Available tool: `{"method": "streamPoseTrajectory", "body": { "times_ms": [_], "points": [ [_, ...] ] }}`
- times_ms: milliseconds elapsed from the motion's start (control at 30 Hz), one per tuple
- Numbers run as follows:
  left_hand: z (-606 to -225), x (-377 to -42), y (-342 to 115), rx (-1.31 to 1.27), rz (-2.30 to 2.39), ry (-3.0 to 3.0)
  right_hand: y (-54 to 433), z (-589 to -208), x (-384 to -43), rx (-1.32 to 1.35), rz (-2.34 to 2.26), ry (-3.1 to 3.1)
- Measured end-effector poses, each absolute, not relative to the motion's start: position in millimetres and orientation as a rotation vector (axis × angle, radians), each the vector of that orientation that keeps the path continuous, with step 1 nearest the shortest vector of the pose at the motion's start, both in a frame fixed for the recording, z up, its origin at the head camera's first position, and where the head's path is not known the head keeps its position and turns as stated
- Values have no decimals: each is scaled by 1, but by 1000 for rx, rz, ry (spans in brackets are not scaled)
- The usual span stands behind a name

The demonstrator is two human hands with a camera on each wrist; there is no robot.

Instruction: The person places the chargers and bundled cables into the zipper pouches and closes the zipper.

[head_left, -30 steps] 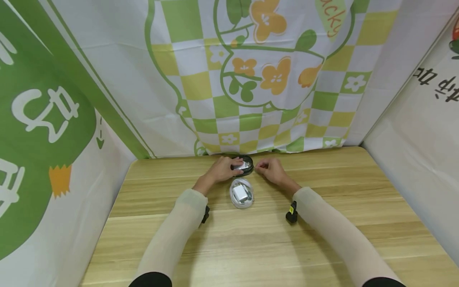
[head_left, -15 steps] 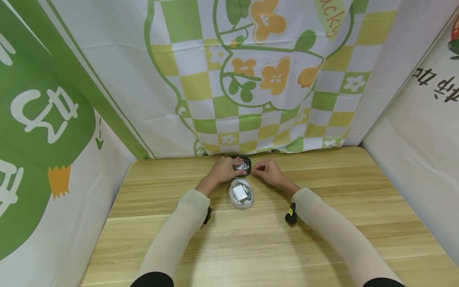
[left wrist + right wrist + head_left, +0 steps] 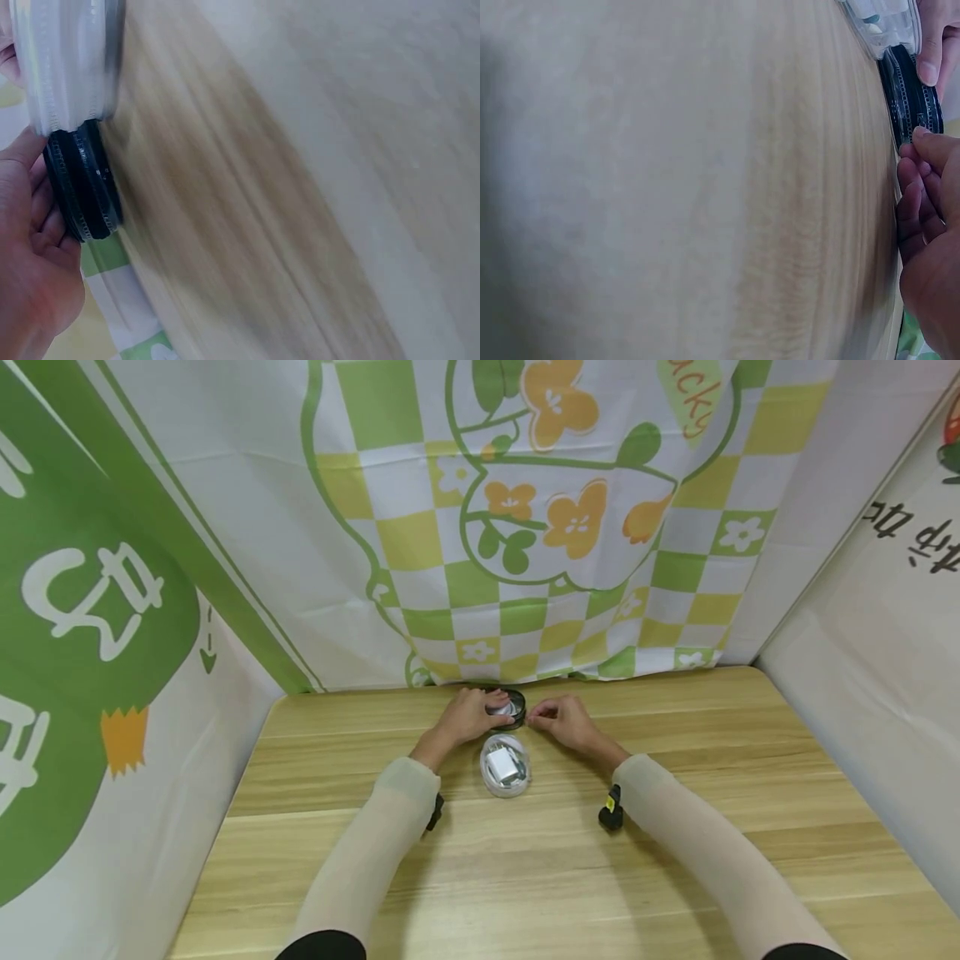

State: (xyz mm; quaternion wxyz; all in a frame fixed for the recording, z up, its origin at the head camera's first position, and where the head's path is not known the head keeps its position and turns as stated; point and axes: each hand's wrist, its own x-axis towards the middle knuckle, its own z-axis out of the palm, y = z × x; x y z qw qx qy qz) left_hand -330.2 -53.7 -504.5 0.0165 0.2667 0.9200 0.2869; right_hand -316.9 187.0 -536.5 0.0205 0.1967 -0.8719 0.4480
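A small black oval zip case [image 3: 517, 713] with a see-through top lies near the table's back edge. My left hand [image 3: 467, 717] holds it from the left, fingers over the top and thumb at the front side. At its right end, my right hand [image 3: 567, 720] pinches thumb and forefinger together at the zip; the zip pull itself is mostly covered by the fingertips. In the right wrist view the zip teeth run along the side of the black case [image 3: 909, 94]. Just in front stands a clear oval zip case [image 3: 517, 787] with a white charger plug [image 3: 502, 763] inside.
The wooden table [image 3: 510, 877] extends toward me and to both sides. A patterned cloth [image 3: 525, 635] hangs right behind the black case, touching the table's back edge. Cloth walls stand left and right.
The black case has shifted slightly left, and my right hand has followed it left, staying at its right end. The clear case has stayed in place.
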Motion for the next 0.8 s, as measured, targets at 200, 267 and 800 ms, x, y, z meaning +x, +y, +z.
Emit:
{"method": "streamPoseTrajectory", "body": {
  "times_ms": [200,267,800],
  "points": [
    [-506,-329,-55,802,965,2823,188,-533,-318,581,1402,-2707],
    [-506,-330,-55,800,970,2818,188,-532,-319,558,1395,-2713],
    [-506,-330,-55,790,992,2805,180,-531,-328,330,1526,-2689]
  ]
}}
